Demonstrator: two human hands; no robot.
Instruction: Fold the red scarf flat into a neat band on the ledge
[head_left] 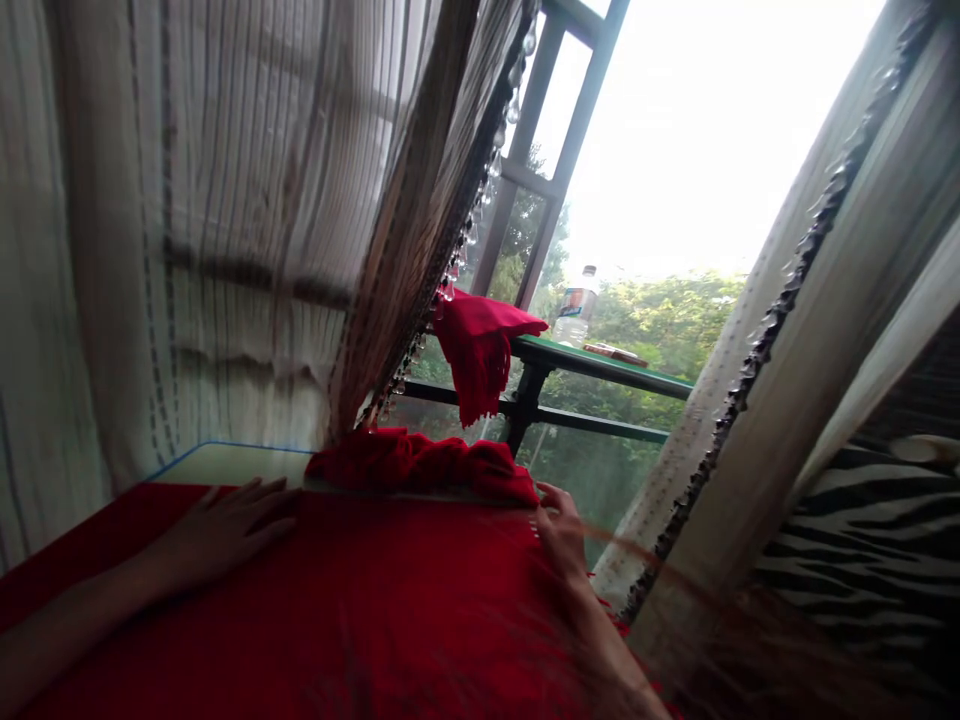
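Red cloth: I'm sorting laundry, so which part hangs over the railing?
The fringed cloth left of the bottle, draped over the railing. The spread cloth, under the left hand, and the bunched cloth both lie on the table.

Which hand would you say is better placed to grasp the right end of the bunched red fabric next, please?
Probably the right hand: it is curled at that end of the bunched red fabric. The left hand lies palm down on the flat red cloth, near the opposite end.

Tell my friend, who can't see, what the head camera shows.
A left hand lies flat on a spread red cloth, a right hand at its far right corner. Bunched red fabric lies just beyond, with curtains and a bottle behind.
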